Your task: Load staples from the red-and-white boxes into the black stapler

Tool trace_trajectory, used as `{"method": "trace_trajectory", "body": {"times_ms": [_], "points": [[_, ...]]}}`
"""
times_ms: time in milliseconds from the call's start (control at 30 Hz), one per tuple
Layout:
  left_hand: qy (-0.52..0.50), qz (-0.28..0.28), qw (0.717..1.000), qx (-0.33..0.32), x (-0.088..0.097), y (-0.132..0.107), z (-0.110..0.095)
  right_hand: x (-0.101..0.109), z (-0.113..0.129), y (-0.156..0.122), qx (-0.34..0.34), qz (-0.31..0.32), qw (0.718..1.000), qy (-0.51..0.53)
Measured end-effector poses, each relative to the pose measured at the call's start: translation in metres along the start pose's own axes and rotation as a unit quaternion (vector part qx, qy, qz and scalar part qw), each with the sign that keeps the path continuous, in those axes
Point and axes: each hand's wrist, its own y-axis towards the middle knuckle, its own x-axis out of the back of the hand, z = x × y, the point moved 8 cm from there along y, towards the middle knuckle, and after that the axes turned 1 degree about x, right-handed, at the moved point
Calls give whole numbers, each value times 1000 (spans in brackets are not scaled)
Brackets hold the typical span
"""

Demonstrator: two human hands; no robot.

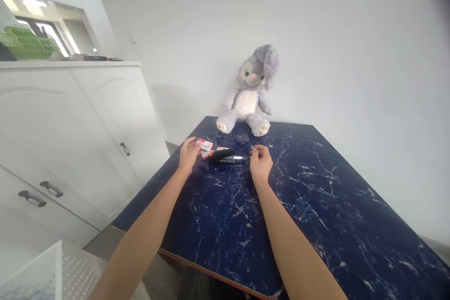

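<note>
My left hand [189, 154] grips the edge of a small red and white box [205, 145] between thumb and fingers. Close by on the tabletop lies a black stapler [222, 154] with an orange dot at its hinge end; its top is lifted apart from the metal staple channel [236, 160]. Another red and white piece shows partly behind the stapler. To the right of the channel's front end, my right hand [260, 161] is closed, pinching a small silvery strip [252, 147] at the fingertips. Its exact kind is too small to make out.
A grey plush rabbit [247, 98] sits at the back of the dark blue marbled table [232, 225], against the white wall. White cabinets [105, 117] stand to the left, with a green basket [30, 43] on top. A white perforated container [45, 274] is at lower left.
</note>
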Motion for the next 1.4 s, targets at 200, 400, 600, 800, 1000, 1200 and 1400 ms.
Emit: {"method": "trace_trajectory", "body": {"times_ms": [200,400,600,800,1000,1200,1400], "points": [[-75,46,996,15,-19,-13,-2,-28,42,-31,115,62,991,19],[-69,53,995,56,-32,-29,-7,-40,52,-44,124,104,986,37],[-93,70,991,63,-40,-35,-9,-51,48,-52,95,127,985,65],[-99,67,990,76,-45,-40,-3,-62,21,-46,-21,148,976,159],[-105,29,992,70,-46,-47,-6,-58,16,-44,-56,118,972,194],[-104,66,989,76,-53,-50,-13,-66,21,-48,-63,168,962,207],[-96,77,988,89,-54,-49,-8,-72,16,-46,-88,191,948,239]]}}
